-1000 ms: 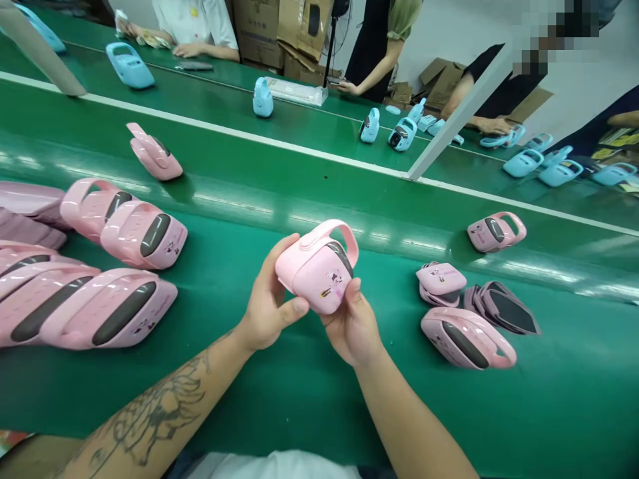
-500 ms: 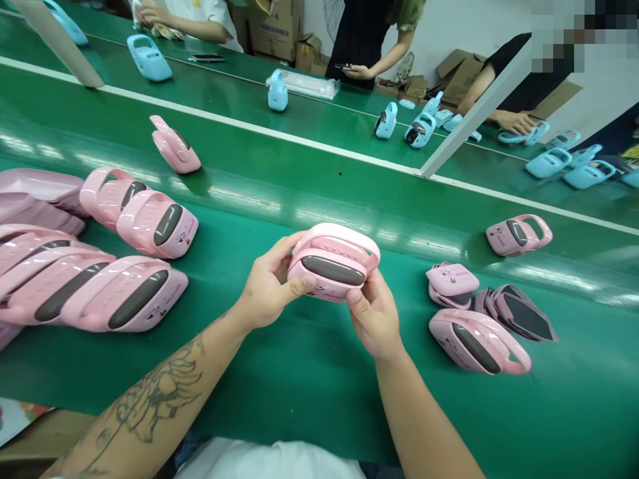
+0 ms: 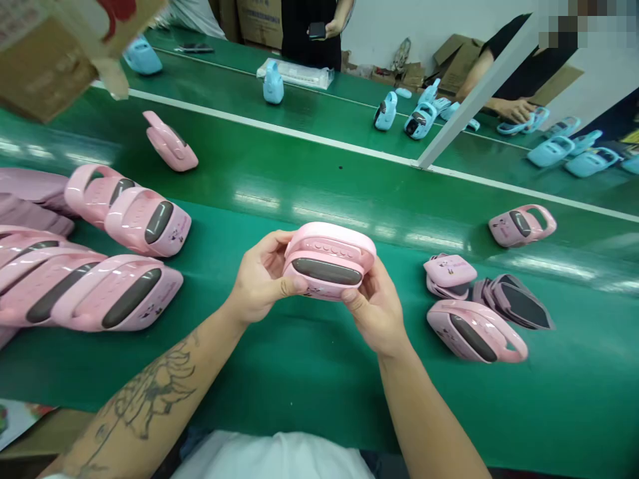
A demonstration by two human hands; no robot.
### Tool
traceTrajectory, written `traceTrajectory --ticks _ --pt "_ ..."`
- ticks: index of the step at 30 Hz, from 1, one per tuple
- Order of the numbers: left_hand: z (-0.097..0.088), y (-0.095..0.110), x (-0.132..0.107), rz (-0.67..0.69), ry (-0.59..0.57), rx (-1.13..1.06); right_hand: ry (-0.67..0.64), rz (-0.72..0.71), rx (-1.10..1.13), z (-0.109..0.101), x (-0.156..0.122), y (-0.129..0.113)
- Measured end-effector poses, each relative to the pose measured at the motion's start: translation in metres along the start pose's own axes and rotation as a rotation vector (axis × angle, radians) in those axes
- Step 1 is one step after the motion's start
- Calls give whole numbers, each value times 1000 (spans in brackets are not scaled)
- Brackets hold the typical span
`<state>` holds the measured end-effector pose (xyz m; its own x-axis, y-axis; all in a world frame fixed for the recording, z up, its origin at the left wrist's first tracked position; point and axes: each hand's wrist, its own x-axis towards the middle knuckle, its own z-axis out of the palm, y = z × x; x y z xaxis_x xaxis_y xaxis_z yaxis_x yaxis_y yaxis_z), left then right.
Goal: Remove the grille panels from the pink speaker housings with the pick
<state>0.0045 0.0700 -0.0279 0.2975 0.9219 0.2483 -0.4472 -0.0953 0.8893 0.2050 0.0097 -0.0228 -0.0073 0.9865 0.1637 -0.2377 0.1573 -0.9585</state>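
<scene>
Lower edge of frame: white shirt [image 3: 269, 459], two bare forearms, the left one tattooed.

Centre: pink casing [image 3: 327, 256] with a dark oval panel facing the camera, held just above the green surface [image 3: 299, 372]. Left hand [image 3: 259, 279] at its left end, right hand [image 3: 377, 313] at its right end. The fingers of both curl round the back and the thumbs press on the front edge, clamping it between them.

Left of frame: cluster of pink casings [image 3: 100, 299] lying side by side on the surface, with a further pair [image 3: 144, 223] just behind.

Right of frame: three pink pieces [image 3: 474, 329] close together, one dark-faced.

Middle distance: single pink casing [image 3: 522, 225] at right; a tilted one [image 3: 170, 143] at upper left.

Beyond: white stripe [image 3: 299, 136] along the surface; pale slanting bar [image 3: 479, 93] at upper right.

Far strip: blue casings [image 3: 419, 120], scattered.

Upper left: cardboard box [image 3: 44, 60], blurred.

Back of room: stacked cartons [image 3: 259, 20], white wall [image 3: 389, 26], a person in black holding a phone [image 3: 317, 30], another person's hand [image 3: 514, 110] on the blue casings.
</scene>
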Motion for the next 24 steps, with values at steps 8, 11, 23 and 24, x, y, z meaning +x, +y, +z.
traceTrajectory --ticks 8,11,23,24 --pt "2 7 -3 30 -51 187 -17 48 30 3 0 -4" --pt "9 7 -2 16 65 227 89 26 -56 16 -6 5" --pt "18 0 11 -53 310 57 106 -287 -698 30 -22 19" --pt "18 1 10 -65 315 34 76 -287 -707 29 -22 17"
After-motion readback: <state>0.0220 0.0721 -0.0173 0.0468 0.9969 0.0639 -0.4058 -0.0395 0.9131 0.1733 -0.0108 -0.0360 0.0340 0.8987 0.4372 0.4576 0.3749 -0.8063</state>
